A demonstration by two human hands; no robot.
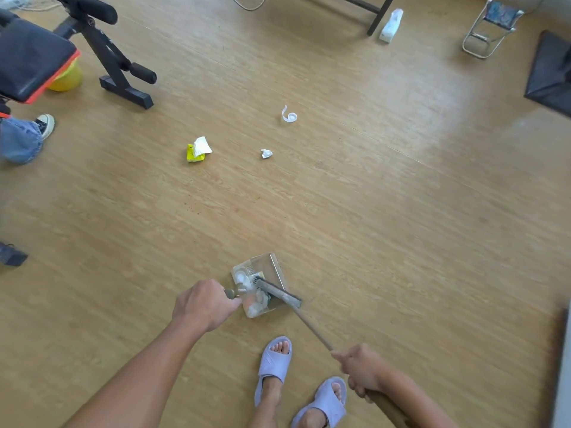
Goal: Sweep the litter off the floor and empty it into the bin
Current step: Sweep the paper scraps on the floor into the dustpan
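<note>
My left hand (pixel 204 304) grips the handle of a clear dustpan (pixel 275 267) that sits on the wooden floor just ahead of my feet. White crumpled litter (pixel 256 304) lies inside the pan. My right hand (pixel 361 370) grips the brown broom handle (pixel 312 327), and the grey broom head (pixel 279 292) lies across the pan's mouth. Farther out on the floor lie a yellow wrapper with white paper (pixel 197 149), a small crumpled paper ball (pixel 266 153) and a curled white paper strip (pixel 289 115). No bin is in view.
A black exercise bench (pixel 92 47) with a yellow ball (pixel 66 80) under it stands at the far left, beside another person's jeans and sneaker (pixel 27 134). A table leg (pixel 378 17), a white bag (pixel 391 25), a folding stool (pixel 491 29) and a dark object (pixel 551 75) line the far side.
</note>
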